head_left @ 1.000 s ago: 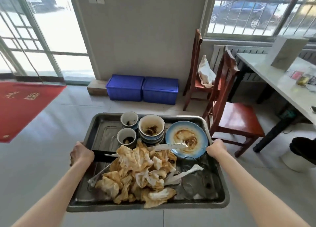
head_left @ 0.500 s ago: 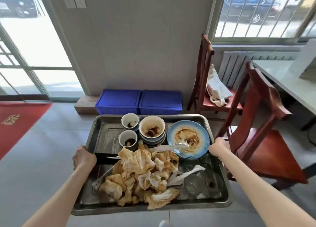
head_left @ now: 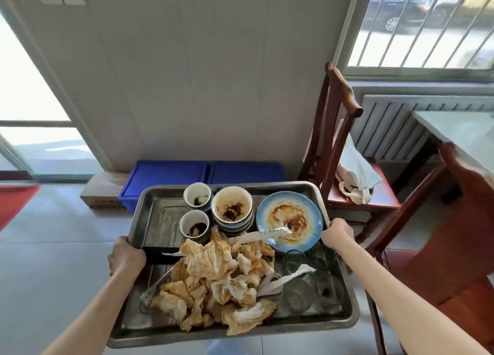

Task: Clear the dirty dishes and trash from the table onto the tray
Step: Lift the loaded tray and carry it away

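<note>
1. Far left, at nine o'clock of the load, the left hand (head_left: 126,253) is clamped over the long edge of the steel tray (head_left: 157,215), knuckles up, fingers curled under and out of sight.
2. The tray itself is airborne, carried level at waist height above the tiled floor, with two blue crates (head_left: 203,174) beyond its twelve o'clock edge.
3. Moving right: two small cups (head_left: 196,211) at eleven o'clock, dark dregs inside, standing upright just beside a stack of bowls (head_left: 232,211).
4. Centre stage, spreading toward six o'clock, a heap of stained napkins (head_left: 217,277): soft, light, likely to slide or blow off if the tray tips.
5. At one o'clock, the blue plate (head_left: 290,219), sauce-smeared, with a white wrapper (head_left: 263,234) lying across its near rim.
6. Below it, at four o'clock, clear glasses (head_left: 298,296); how many I cannot tell, they blur together. Fragile and free to skate on smooth metal.
7. At three o'clock the right hand (head_left: 337,233) is closed on the opposite rim, mirroring its partner.
8. My read: crockery sits at the far end, so the load probably pulls forward; grips at mid-rim look sound, and level carrying matters most.
9. Far right, a red wooden chair (head_left: 344,141) stands close, a snag risk for that elbow.
</note>
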